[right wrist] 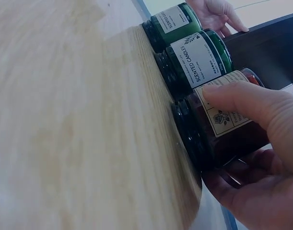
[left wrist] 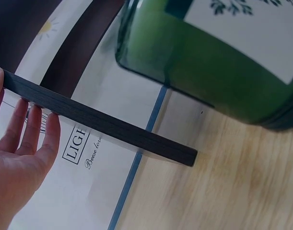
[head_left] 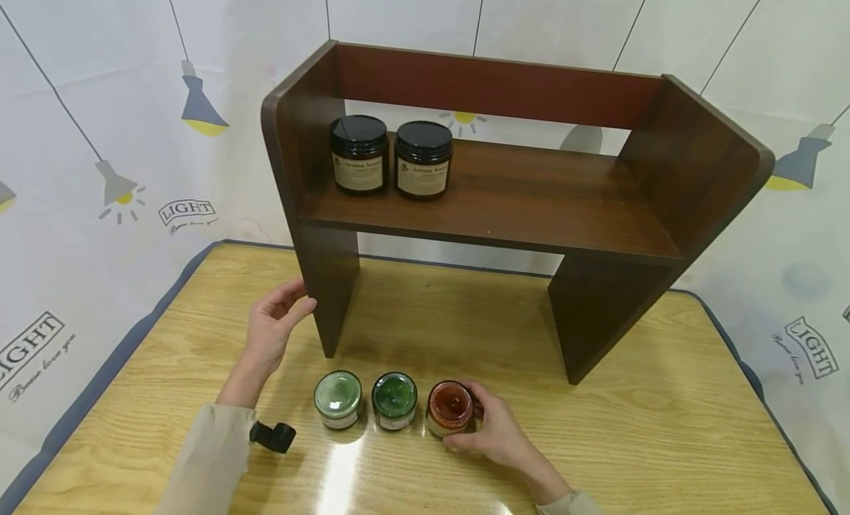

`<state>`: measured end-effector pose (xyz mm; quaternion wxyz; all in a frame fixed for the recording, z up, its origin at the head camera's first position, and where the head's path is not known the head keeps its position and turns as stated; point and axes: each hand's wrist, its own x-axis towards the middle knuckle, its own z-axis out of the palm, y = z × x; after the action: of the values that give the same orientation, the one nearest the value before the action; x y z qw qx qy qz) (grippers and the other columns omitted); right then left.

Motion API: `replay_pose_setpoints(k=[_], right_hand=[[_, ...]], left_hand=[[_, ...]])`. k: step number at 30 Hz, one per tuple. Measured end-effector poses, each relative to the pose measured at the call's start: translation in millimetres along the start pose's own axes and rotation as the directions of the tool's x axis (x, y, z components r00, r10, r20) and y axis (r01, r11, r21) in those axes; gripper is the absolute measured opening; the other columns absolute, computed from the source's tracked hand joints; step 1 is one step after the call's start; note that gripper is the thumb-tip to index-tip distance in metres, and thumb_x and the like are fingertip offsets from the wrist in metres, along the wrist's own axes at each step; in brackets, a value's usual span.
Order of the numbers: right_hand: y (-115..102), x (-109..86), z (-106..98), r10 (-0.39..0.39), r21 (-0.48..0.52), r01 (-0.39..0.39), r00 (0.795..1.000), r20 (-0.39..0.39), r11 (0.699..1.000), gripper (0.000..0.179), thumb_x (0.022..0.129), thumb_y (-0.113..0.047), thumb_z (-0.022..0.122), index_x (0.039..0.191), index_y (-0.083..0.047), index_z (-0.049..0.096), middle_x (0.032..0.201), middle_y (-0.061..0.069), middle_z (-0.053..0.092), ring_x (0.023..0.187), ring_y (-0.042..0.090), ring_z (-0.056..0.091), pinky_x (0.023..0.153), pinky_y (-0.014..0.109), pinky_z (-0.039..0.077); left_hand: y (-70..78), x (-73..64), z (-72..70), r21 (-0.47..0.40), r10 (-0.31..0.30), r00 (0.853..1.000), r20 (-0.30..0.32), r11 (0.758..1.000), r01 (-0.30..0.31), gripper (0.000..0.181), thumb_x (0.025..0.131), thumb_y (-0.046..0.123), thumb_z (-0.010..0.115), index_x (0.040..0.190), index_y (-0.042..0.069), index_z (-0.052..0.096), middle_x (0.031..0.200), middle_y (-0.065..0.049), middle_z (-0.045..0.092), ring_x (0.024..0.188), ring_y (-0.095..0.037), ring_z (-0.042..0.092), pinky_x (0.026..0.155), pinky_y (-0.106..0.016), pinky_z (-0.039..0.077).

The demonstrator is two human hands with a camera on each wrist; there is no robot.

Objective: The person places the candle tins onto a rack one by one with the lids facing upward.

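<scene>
Three scented-candle jars stand in a row on the table, lids down and glass bases up. My right hand grips the dark red candle jar at the row's right end, thumb across its label and fingers around the far side. Beside it are a dark green candle jar and a pale green candle jar. Further back, my left hand touches the left side panel of a dark brown shelf, fingers extended against its outer face and thumb at its front edge.
The brown shelf stands behind the row. On its board, at the left, sit two dark jars, one black-lidded jar near the panel and another jar beside it. A printed white curtain surrounds the wooden table.
</scene>
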<state>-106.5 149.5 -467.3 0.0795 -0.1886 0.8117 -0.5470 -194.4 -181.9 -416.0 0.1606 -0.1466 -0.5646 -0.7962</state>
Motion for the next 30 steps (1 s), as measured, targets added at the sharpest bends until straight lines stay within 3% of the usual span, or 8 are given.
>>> replay_pose_setpoints(k=[9, 17, 30], right_hand=[[-0.9, 0.2, 0.8, 0.03, -0.062, -0.032, 0.999, -0.033, 0.998, 0.075, 0.059, -0.008, 0.087, 0.124, 0.003, 0.051, 0.116, 0.012, 0.061, 0.106, 0.028, 0.058, 0.093, 0.032, 0.048], [-3.6, 0.8, -1.5, 0.043, -0.002, -0.043, 0.999, -0.031, 0.999, 0.075, 0.062, -0.008, 0.086, 0.126, 0.003, 0.049, 0.115, 0.013, 0.061, 0.104, 0.027, 0.059, 0.09, 0.027, 0.048], [-23.2, 1.9, -17.9, -0.138, -0.051, 0.134, 0.987, -0.082, 0.99, 0.064, 0.064, -0.009, 0.085, 0.12, 0.001, 0.055, 0.11, 0.01, 0.063, 0.098, 0.011, 0.059, 0.084, 0.027, 0.051]], left_hand=[[0.9, -0.1, 0.6, 0.0, 0.002, 1.0, 0.006, 1.0, -0.002, 0.049, 0.082, -0.023, 0.052, 0.099, 0.018, 0.072, 0.095, 0.005, 0.069, 0.089, -0.007, 0.062, 0.074, -0.019, 0.053], [0.7, 0.3, 0.8, -0.003, 0.009, 1.0, 0.005, 1.0, -0.009, 0.047, 0.082, -0.022, 0.053, 0.1, 0.017, 0.072, 0.096, 0.005, 0.069, 0.091, -0.008, 0.062, 0.074, -0.018, 0.052], [0.6, -0.1, 1.0, 0.007, 0.017, 1.0, 0.001, 1.0, -0.018, 0.046, 0.082, -0.021, 0.055, 0.099, 0.017, 0.072, 0.095, 0.005, 0.069, 0.091, -0.008, 0.062, 0.075, -0.017, 0.052]])
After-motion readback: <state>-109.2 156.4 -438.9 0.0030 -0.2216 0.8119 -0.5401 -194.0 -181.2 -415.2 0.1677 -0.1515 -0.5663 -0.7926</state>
